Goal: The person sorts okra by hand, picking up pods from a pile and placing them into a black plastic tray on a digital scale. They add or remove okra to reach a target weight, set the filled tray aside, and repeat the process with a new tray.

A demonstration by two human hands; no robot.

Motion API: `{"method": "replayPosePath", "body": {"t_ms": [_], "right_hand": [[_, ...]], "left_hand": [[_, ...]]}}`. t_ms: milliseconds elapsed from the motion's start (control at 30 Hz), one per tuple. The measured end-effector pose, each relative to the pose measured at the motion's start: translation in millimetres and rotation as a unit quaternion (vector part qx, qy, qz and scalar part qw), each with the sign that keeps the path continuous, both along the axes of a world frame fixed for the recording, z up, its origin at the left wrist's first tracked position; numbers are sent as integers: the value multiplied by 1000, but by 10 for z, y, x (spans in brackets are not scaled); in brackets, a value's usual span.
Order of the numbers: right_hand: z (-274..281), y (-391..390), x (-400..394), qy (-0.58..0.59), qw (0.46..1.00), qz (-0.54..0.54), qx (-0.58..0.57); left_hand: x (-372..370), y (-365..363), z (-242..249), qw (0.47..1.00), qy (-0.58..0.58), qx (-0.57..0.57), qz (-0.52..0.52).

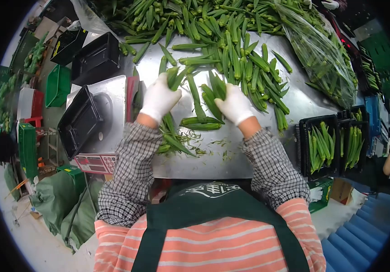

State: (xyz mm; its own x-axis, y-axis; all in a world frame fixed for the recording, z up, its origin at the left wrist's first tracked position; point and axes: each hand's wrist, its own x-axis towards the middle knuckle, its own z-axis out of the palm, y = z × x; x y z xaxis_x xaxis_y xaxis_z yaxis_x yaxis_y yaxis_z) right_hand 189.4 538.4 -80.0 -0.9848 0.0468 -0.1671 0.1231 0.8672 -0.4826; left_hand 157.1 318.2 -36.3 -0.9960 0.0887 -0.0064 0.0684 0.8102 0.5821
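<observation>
My left hand (160, 98), in a white glove, is closed around several okra pods (174, 78) over the metal table (204, 163). To its right, my right hand (234, 103), gloved too, grips more okra (217, 86) between thumb and fingers. Between the hands a few loose pods (196, 99) lie on the metal, two of them crosswise nearer to me. Below my left hand are more pods (175, 138) and scattered green trimmings (199, 144). A large heap of okra (204, 22) spreads across the far side and down to the right of my right hand.
An empty black tray (80, 121) sits on a scale (111, 113) at the left, with another black tray (96, 59) behind. At the right stand black trays filled with okra (322, 147). A clear plastic bag of okra (317, 50) lies at the back right. A co-worker's gloved hand (330, 4) shows beyond.
</observation>
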Motion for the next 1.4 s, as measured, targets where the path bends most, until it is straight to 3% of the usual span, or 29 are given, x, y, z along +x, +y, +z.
{"method": "replayPosePath", "body": {"t_ms": [33, 133, 267, 300, 400, 433, 533, 633, 667, 733, 767, 867, 933, 1067, 1100, 1200, 1233, 1333, 1367, 1400], "right_hand": [[82, -126, -59, -46, 997, 5, 54], [-68, 53, -44, -18, 1000, 14, -16], [-57, 299, 41, -22, 990, -7, -137], [-64, 322, 37, -40, 992, -13, -118], [-29, 327, 94, -26, 999, -10, -29], [-8, 296, 72, -23, 1000, -4, -5], [-14, 71, 73, -34, 996, 13, 79], [-32, -103, -70, -39, 986, 30, 160], [-6, -81, -98, -40, 992, 27, 112], [65, 66, -140, -41, 999, 19, 20], [53, 161, -149, -27, 996, 7, -84], [49, 279, -223, -60, 904, -48, -421], [59, 256, -241, -76, 892, -47, -443], [-175, 240, -249, -94, 897, -5, -432], [-165, 225, -245, -136, 881, -2, -454], [-130, 153, -159, -193, 833, -1, -518], [-132, 140, -122, -215, 814, -4, -540], [-126, 154, -28, -169, 809, 26, -563], [-23, 147, -10, -126, 813, 42, -567], [101, 136, 9, -88, 814, 59, -571]], "left_hand": [[-102, 162, -93, 999, -30, -34, 3], [-284, 445, -355, 984, -121, -127, -17], [-340, 571, -534, 979, -163, -120, 13], [-347, 579, -545, 978, -168, -122, 13], [-334, 346, -517, 990, -133, -28, 24], [-276, 271, -385, 992, -99, 65, 46], [-249, 37, -231, 911, -121, 384, 88], [-166, -150, -9, 756, -173, 629, 59], [-155, -220, -68, 706, -204, 677, 42], [-41, -221, -72, 659, -257, 706, 36], [45, -176, -42, 651, -289, 701, 37], [261, 153, -134, 678, -282, 676, 62], [328, 370, -223, 673, -254, 692, 58], [334, 516, -296, 642, -304, 682, 172], [360, 578, -326, 677, -314, 637, 190], [309, 686, -560, 717, -358, 538, 263], [345, 587, -579, 796, -331, 483, 154], [357, 564, -603, 677, -342, 646, 85], [368, 622, -536, 726, -306, 609, 94], [408, 645, -334, 747, -227, 623, 35]]}}
